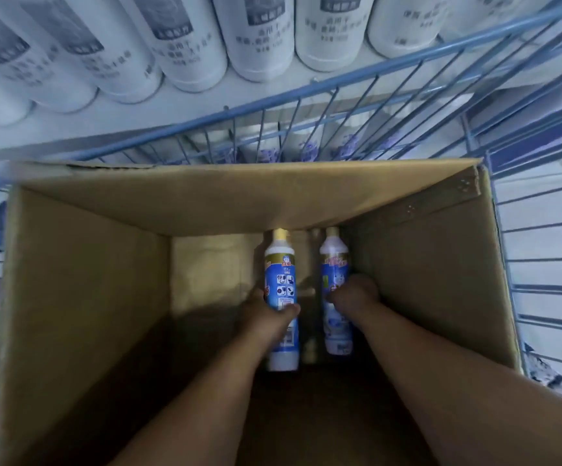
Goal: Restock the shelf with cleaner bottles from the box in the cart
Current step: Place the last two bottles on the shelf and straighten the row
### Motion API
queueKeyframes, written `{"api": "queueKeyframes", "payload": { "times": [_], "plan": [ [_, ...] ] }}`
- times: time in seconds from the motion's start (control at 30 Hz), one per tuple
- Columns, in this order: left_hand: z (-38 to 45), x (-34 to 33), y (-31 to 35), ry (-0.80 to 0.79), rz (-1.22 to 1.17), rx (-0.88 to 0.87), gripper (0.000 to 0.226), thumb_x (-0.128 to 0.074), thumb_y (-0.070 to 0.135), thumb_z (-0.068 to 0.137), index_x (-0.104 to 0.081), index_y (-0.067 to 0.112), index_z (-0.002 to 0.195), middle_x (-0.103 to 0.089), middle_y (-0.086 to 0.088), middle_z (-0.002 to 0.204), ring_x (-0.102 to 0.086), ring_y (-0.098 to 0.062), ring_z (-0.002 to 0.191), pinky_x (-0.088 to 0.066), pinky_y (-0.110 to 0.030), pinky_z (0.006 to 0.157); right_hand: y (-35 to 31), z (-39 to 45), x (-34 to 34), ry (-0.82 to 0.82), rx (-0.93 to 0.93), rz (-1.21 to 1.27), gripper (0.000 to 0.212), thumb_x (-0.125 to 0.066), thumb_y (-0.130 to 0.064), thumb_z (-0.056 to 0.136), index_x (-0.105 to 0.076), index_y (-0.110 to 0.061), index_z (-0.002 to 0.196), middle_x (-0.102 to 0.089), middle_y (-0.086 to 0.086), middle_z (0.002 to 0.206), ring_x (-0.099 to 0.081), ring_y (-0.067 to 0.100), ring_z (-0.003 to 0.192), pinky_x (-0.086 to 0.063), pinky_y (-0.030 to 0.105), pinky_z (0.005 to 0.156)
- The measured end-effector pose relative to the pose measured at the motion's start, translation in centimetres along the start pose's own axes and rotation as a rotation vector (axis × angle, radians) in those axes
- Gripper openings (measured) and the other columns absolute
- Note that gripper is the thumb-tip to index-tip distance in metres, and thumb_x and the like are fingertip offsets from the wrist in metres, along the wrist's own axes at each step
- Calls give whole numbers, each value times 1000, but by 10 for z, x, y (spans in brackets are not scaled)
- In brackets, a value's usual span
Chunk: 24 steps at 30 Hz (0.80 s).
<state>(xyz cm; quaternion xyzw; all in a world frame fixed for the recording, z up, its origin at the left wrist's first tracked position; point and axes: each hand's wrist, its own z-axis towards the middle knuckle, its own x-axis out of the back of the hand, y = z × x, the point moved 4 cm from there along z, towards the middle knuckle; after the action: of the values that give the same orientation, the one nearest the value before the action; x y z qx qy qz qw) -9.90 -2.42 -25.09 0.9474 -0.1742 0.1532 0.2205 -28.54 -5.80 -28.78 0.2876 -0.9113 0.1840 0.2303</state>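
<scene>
Now I have two white plastic cleaner bottles with blue labels and yellow caps at the bottom of the brown cardboard box (88, 280): my left hand (266, 309) is curled round the left bottle (280, 284), my right hand (357, 292) clenched round the right bottle (335, 274), close beside the box's right wall. I judge this the pick-up step. Next calls for lifting both straight up past the far flap, over the blue wire cart (340, 95), toward the far shelf's white bottles (259, 35).
</scene>
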Motion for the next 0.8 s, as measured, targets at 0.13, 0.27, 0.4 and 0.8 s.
{"api": "queueKeyframes", "payload": {
  "times": [0.13,0.27,0.4,0.8],
  "plan": [
    [-38,21,2,21,-41,-61,52,-83,32,80,-51,21,120,-67,-1,108,-68,-20,92,-55,-33,77,-2,-22,2,-122,-69,295,51,-83,-10,75,-64,0,122,-70,18,111,-71,29,92,-56,34,73],
    [-83,47,5,87,-109,-110,49,-85,39,74,-55,26,112,-71,4,101,-71,-18,88,-59,-41,83,-3,-74,11,-219,16,446,37,-80,-5,77,-68,-2,112,-72,19,107,-71,30,90,-54,34,68],
    [-144,64,15,146,-270,-131,38,-84,32,78,-56,26,102,-72,-1,98,-73,-22,86,-61,-49,82,-7,-144,47,-280,166,493,29,-84,-17,76,-69,-10,100,-75,11,99,-74,25,87,-61,39,75],
    [-337,107,60,333,-540,-450,40,-81,27,84,-61,18,117,-73,-3,105,-73,-20,93,-59,-44,87,-20,-339,163,-319,623,555,31,-79,-10,84,-66,-4,111,-76,9,99,-74,14,77,-55,21,59]
  ]
}}
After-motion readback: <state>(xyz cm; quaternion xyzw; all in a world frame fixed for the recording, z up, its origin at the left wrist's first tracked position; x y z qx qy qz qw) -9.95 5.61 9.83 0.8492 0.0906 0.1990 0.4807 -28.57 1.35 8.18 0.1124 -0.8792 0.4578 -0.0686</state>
